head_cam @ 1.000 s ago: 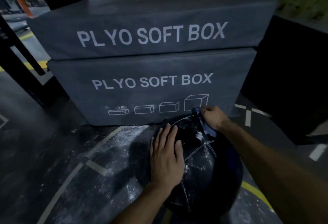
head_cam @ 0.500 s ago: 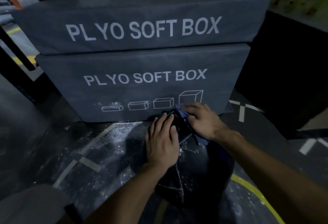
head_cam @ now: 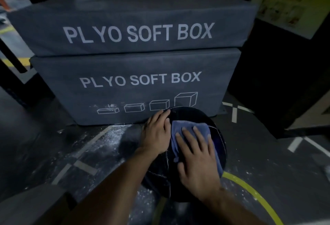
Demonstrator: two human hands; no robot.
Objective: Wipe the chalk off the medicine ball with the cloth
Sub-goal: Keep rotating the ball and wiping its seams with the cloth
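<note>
1. Right hand: laid flat, fingers straight and spread, palm pressing the cloth onto the top of the medicine ball. It is released, not clenched.
2. Left hand: likewise released, fingers extended and lying on the ball's upper left side, just beside the cloth, fingertips pointing toward the far side.
3. Cloth: blue, rumpled, spread over the crown of the ball; part of it lies under the right hand, and its far edge shows beyond the fingertips.
4. Medicine ball: black with pale seams, resting on the floor close in front of the lower plyo box.
5. Plyo boxes: two grey soft boxes stacked, the upper plyo box on the lower, each printed "PLYO SOFT BOX".
6. Floor: dark, with white powder scattered left of the ball, pale tape marks and a curved yellow line to the near right.
</note>
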